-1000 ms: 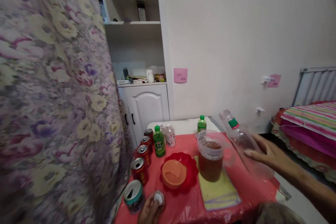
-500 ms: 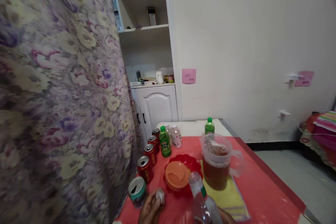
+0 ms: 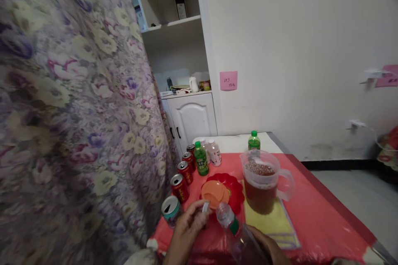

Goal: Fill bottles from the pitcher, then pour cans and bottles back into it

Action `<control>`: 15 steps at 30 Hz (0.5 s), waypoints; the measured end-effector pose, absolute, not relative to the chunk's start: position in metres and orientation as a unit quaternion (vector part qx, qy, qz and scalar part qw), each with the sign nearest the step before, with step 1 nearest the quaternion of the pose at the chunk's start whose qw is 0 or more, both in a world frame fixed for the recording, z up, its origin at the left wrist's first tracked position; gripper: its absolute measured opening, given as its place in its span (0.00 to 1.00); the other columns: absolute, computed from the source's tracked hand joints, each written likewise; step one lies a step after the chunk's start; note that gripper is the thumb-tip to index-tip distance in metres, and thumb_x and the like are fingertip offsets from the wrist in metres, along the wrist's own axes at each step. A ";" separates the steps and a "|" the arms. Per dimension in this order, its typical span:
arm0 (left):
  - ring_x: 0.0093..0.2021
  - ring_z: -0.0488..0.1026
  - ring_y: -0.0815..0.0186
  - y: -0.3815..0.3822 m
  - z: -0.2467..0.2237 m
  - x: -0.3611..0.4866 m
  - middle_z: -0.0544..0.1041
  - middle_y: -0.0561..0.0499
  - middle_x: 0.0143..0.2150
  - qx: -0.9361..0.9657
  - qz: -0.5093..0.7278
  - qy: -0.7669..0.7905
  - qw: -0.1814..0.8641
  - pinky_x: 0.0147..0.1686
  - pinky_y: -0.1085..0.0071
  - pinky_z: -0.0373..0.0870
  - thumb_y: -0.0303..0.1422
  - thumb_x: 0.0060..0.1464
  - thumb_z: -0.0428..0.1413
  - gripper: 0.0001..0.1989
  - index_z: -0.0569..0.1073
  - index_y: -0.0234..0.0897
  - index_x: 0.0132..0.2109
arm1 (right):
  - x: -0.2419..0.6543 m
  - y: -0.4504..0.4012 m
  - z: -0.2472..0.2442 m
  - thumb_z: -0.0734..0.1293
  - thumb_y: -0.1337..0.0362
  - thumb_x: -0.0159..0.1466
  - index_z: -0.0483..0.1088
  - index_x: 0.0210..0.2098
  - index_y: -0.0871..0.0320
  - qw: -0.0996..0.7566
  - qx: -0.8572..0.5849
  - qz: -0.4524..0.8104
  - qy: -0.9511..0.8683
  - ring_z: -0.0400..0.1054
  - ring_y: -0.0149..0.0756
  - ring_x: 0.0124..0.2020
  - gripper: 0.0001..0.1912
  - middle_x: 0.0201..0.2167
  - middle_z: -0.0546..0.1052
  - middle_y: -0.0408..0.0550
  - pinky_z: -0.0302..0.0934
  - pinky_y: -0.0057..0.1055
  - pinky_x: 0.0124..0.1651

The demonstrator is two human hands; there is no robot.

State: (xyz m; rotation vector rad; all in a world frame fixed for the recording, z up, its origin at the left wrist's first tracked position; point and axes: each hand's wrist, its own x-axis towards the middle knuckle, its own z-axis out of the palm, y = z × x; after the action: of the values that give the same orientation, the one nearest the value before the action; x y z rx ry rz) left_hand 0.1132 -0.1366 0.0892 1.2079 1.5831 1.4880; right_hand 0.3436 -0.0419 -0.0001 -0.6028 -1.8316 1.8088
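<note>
Between the fingertips of my left hand [image 3: 190,227] is a small white bottle cap [image 3: 205,207]. My right hand [image 3: 264,243] is wrapped round a clear plastic bottle [image 3: 236,236] with a green label band; its uncapped mouth tilts toward the left hand, and its lower part leaves the frame. Just beyond the hands, an orange lid [image 3: 215,193] lies on a red scalloped dish [image 3: 236,192]. A large clear pitcher [image 3: 260,184] of brown, foamy liquid stands on a yellow cloth [image 3: 287,228] to the right of the dish.
Along the table's left side stand several red cans [image 3: 179,188] and a teal-topped can [image 3: 171,211]. A green-capped bottle [image 3: 201,159] and pink-white bottles [image 3: 214,153] stand behind them. Another green bottle [image 3: 254,140] is behind the pitcher. A floral curtain [image 3: 93,132] hangs at left.
My left hand has moved up and right with the cap, closer to the bottle's mouth. The bottle has shifted slightly left, and the camera view has tilted down and turned left.
</note>
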 end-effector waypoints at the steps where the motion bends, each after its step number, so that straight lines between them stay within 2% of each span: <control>1: 0.32 0.69 0.65 -0.137 0.094 0.116 0.75 0.53 0.31 0.466 0.552 0.612 0.321 0.35 0.71 0.65 0.50 0.51 0.59 0.21 0.78 0.40 0.45 | 0.344 -0.042 -0.002 0.74 0.44 0.47 0.67 0.60 0.55 0.247 -0.223 0.655 -0.679 0.60 0.57 0.63 0.45 0.60 0.72 0.55 0.54 0.45 0.65; 6: 0.41 0.73 0.60 -0.140 0.106 0.129 0.78 0.49 0.39 0.518 0.491 0.638 0.289 0.41 0.69 0.67 0.49 0.53 0.57 0.21 0.77 0.40 0.47 | 0.340 -0.041 -0.018 0.74 0.38 0.43 0.68 0.60 0.56 0.256 -0.233 0.626 -0.699 0.60 0.59 0.64 0.50 0.61 0.70 0.58 0.52 0.46 0.66; 10: 0.36 0.72 0.63 -0.141 0.114 0.137 0.78 0.51 0.36 0.566 0.420 0.679 0.204 0.37 0.72 0.64 0.46 0.56 0.56 0.16 0.77 0.41 0.45 | 0.338 -0.041 -0.023 0.74 0.37 0.39 0.71 0.57 0.56 0.272 -0.228 0.626 -0.694 0.62 0.62 0.62 0.50 0.59 0.72 0.59 0.54 0.49 0.65; 15: 0.35 0.72 0.62 -0.141 0.122 0.143 0.80 0.50 0.36 0.583 0.374 0.701 0.171 0.34 0.72 0.62 0.46 0.55 0.57 0.15 0.78 0.41 0.41 | 0.338 -0.048 -0.021 0.76 0.42 0.43 0.73 0.55 0.54 0.315 -0.251 0.616 -0.677 0.63 0.62 0.61 0.43 0.57 0.74 0.55 0.56 0.49 0.64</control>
State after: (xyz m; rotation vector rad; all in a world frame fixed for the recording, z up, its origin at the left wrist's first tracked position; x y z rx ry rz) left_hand 0.1427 -0.1415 0.1216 1.6558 1.9900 1.0632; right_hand 0.3384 -0.0478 -0.0214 -0.6602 -1.7835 1.6229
